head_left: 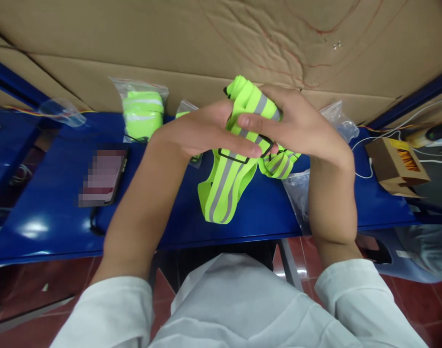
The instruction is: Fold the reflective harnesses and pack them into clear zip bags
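Both hands are closed on a bright yellow-green reflective strap (262, 104), held above the worktop (264, 217) in front of the person's body. The left hand (206, 130) grips it from the left, one digit stretched across the front just by a black buckle (233, 157); the right hand (295, 121) clasps the other side, its thumb pressed flat on the folded layers. Squeezing from two sides probably stops the slack fabric from springing apart. Below the grip, a loop of the strap hangs down, seemingly because nothing pinches it there; whether it touches the surface is hard to tell. A second yellow-green bundle (281, 164) shows under the right hand, and its contact with the held strap is hidden. To the left, a clear bag (143, 116) with folded yellow-green fabric inside leans near the cardboard wall (134, 34), perhaps set back to leave elbow room. A phone (103, 176) lies nearer the front edge, well apart from the strap. Another clear bag (296, 193) lies partly beneath the right forearm, and an open cardboard box (398, 164) sits farther right.
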`<state>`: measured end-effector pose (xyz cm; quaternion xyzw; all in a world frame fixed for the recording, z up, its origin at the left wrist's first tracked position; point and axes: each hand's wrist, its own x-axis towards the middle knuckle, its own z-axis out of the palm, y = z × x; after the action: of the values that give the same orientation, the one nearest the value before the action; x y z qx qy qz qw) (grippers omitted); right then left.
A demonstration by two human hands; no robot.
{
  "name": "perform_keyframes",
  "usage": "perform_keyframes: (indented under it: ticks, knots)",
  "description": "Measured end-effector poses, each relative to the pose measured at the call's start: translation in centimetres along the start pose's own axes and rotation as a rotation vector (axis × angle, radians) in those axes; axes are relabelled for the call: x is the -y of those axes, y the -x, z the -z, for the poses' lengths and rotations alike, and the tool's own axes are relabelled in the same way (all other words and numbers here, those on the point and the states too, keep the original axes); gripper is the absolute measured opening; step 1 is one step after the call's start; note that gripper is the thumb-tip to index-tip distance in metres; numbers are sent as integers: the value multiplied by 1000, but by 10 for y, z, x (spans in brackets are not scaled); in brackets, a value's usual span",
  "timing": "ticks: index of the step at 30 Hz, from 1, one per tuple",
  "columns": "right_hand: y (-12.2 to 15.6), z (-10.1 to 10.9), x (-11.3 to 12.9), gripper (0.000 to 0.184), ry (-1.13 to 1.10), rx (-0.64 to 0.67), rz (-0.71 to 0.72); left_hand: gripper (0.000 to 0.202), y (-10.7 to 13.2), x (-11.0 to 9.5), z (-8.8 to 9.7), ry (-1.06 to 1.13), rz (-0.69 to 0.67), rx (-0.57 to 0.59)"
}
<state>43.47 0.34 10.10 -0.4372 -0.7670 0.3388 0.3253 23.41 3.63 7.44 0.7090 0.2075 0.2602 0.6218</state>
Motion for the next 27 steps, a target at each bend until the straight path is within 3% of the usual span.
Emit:
perform_keyframes:
  ticks: [3, 5, 8, 12, 16, 19, 24, 27]
  knots:
    - [2, -2, 1, 49, -26, -94, -3, 31, -2, 3, -1, 165, -48, 32]
    - [6, 0, 6, 48, 24, -156, 1, 39, -4, 3, -3, 270, -87, 117]
    - [10, 5, 12, 47, 90, -250, 18, 54, -4, 0, -4, 280, -129, 206]
    - [8, 11, 18, 24, 158, -443, 128, 48, -1, -6, -9, 284, -130, 156]
    - [9, 11, 25, 16, 125, -638, 166, 32, -5, -3, -24, 287, 9, -28]
    - [12, 13, 24, 21, 25, -584, 126, 31, -10, 1, -28, 201, 37, -29]
    - [5, 22, 3, 30, -300, -253, 12, 52, -4, -1, -16, -76, 34, -52]
    - [-7, 24, -14, 38, -389, -117, -64, 51, 0, -5, -9, -131, -14, -47]
